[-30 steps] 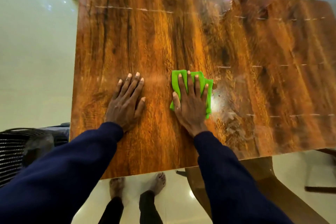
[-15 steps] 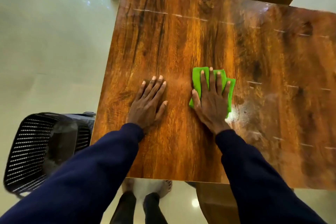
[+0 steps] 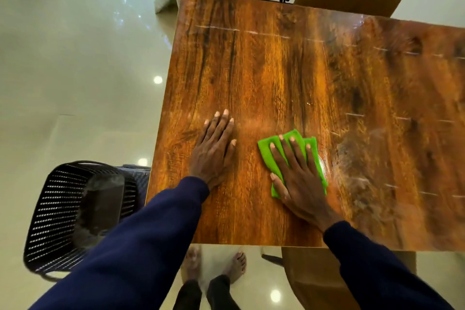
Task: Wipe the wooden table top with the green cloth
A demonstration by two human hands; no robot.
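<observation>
Right hand (image 3: 299,178) flat, palm down on the green cloth (image 3: 265,152), fingers straight and spread, thumb out at the cloth's left edge. Left hand (image 3: 214,151) left of the cloth, clear of it, palm down, fingers straight and close together. Left arm (image 3: 151,234) and right arm (image 3: 377,259) both stretched forward.

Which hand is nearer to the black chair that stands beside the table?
Left. The left hand lies flat on the table near the edge beside the black chair; the right hand presses the green cloth farther from it, toward the table's middle.
</observation>
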